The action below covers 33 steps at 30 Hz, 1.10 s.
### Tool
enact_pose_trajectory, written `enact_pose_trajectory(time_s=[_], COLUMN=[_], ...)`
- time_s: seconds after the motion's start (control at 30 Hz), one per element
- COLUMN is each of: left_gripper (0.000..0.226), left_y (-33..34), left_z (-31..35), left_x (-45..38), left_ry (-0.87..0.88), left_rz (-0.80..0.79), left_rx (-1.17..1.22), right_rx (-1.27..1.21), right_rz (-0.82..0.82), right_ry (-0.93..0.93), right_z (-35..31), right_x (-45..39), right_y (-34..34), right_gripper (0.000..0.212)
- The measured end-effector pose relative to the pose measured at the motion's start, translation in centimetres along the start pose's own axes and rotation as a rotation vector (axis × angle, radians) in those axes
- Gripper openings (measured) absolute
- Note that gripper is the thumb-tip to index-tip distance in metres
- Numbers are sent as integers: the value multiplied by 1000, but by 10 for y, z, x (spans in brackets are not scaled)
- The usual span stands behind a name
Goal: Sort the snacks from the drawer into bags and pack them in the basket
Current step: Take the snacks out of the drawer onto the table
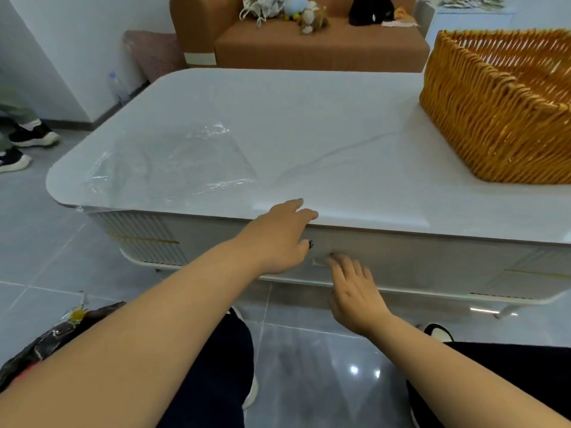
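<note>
Early stage. Drawer (386, 257) frame centre, closed; no snacks visible yet. My left hand (278, 239) on worktop (309, 134) edge, fingers spread, holding nothing. Right hand (355, 291) fingers straight, touching drawer front. Clear bags (167, 162) left, unfilled. Basket (494, 118) upper right, nothing seen inside. All sorting, packing left.

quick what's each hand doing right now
Left hand: open, fingers resting on the table edge, holding nothing.
Right hand: open, fingertips at the drawer front, holding nothing.
</note>
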State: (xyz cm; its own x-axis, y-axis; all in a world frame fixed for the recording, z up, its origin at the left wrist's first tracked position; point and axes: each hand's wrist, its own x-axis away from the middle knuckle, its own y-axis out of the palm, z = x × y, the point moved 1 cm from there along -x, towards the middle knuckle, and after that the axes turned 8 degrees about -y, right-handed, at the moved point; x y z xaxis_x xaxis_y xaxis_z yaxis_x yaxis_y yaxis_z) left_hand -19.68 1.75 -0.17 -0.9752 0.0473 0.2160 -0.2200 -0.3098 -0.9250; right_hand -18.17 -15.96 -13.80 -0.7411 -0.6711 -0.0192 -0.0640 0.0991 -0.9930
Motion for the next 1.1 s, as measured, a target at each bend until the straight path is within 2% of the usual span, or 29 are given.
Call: enact_pose_trajectory(time_s=[0.07, 0.17, 0.3, 0.4, 0.47, 0.5, 0.57, 0.63, 0.67, 0.73, 0.83, 0.93, 1.0, 1.1], left_gripper=[67, 82, 88, 84, 78, 74, 67, 61, 57, 49, 35, 21, 17, 12], left_y=[9, 22, 23, 23, 23, 24, 25, 28, 29, 30, 31, 30, 30, 27], left_z=[3, 6, 4, 2, 3, 4, 6, 8, 9, 12, 13, 18, 21, 24], left_x=[-4, -4, -1, 4, 9, 12, 18, 20, 21, 21, 17, 14, 16, 23], left_ry=[-16, -51, -40, -7, -10, -14, -6, 3, 1, -10, -24, -19, -2, 40], left_rz=[-83, -181, -167, -126, -129, -134, -111, -22, 15, 21, -4, 35, 17, -47], left_rx=[-98, -246, -225, -212, -139, -83, -45, -100, -138, -215, -255, -296, -335, -382], right_rx=[-34, -103, -119, -86, -166, -221, -292, -259, -189, -78, -186, -216, -196, -205], right_rz=[-94, -131, -203, -318, -385, -355, -146, 97, 169, 113, -187, -138, -107, -141], right_ry=[31, 112, 210, 178, 154, 141, 116, 68, 27, 5, 147, 141, 115, 80], right_z=[1, -5, -18, -23, -20, -18, -14, -7, -1, 15, 30, 28, 25, 21], right_x=[1, -6, -14, -6, -1, 1, 5, 14, 18, 27, 30, 30, 34, 46], right_y=[7, 7, -1, -11, -29, -42, -74, -104, -113, -119, -108, -107, -108, -107], right_gripper=[70, 70, 64, 64, 57, 49, 33, 30, 32, 39, 37, 32, 29, 27])
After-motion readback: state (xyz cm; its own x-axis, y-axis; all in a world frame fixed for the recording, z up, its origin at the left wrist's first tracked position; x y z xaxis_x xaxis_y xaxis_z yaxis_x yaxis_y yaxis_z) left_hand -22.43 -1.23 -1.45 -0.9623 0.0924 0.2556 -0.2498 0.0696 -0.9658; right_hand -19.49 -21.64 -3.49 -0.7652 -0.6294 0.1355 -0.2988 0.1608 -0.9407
